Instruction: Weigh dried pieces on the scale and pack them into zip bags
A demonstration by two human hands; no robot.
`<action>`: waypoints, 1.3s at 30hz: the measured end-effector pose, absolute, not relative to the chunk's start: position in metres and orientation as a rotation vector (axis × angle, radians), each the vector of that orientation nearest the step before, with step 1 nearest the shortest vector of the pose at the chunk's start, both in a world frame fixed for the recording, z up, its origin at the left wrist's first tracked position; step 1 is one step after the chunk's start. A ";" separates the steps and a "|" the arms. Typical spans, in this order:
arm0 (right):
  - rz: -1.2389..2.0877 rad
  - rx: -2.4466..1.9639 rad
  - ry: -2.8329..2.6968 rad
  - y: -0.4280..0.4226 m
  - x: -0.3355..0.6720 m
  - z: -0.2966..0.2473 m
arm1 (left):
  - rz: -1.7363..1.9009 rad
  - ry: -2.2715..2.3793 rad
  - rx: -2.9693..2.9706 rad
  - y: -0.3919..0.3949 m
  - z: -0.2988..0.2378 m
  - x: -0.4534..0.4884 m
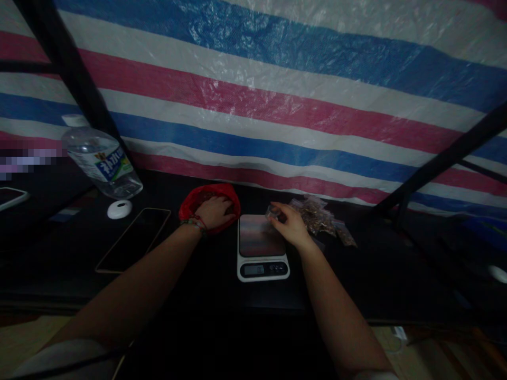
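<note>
My left hand (215, 212), with a beaded bracelet and a red cord at the wrist, reaches into a red plastic bag (187, 200) of small brownish pieces. Its fingers are stretched and apart over the contents, the tips partly hidden. Over the right edge of a white kitchen scale (241, 266), my right hand (292, 224) pinches a small clear zip bag (272, 213). The scale's plate carries nothing, and its small display is lit but too dim to read surely. Just beyond my right hand lies a pile of small filled zip bags (317, 216) with brownish contents.
To the left are a phone (134, 240), a white earbud case (119, 209) and a large clear bottle (105, 163). Black metal posts (75, 68) slant up on both sides. A striped plastic sheet (253, 95) hangs behind the black tabletop (214, 285).
</note>
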State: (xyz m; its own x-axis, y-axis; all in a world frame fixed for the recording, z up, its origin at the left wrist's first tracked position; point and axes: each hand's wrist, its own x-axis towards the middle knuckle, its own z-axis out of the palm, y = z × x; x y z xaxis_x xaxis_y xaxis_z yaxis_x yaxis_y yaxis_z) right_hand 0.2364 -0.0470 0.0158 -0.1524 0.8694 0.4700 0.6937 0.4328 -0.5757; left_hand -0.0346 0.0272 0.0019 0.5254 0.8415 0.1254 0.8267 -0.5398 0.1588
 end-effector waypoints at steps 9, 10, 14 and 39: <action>0.308 -1.342 -1.899 -0.050 0.234 0.020 | 0.491 1.412 2.759 0.033 -0.003 -0.033; 0.310 -1.337 -1.899 -0.050 0.234 0.021 | 0.488 1.424 2.766 0.032 -0.004 -0.032; 0.307 -1.318 -1.904 -0.051 0.232 0.023 | 0.413 1.423 2.797 0.029 -0.007 -0.028; 0.356 -1.225 -1.898 -0.056 0.226 0.024 | 0.642 1.604 2.557 0.021 0.004 -0.022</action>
State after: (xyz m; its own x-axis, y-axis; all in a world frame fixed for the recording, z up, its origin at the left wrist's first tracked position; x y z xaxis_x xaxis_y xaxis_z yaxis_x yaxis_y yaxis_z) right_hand 0.2256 -0.0559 0.0239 -0.1813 0.8538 0.4881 0.6186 0.4848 -0.6183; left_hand -0.0222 0.0208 0.0037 0.3736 0.8723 0.3155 0.8491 -0.4585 0.2623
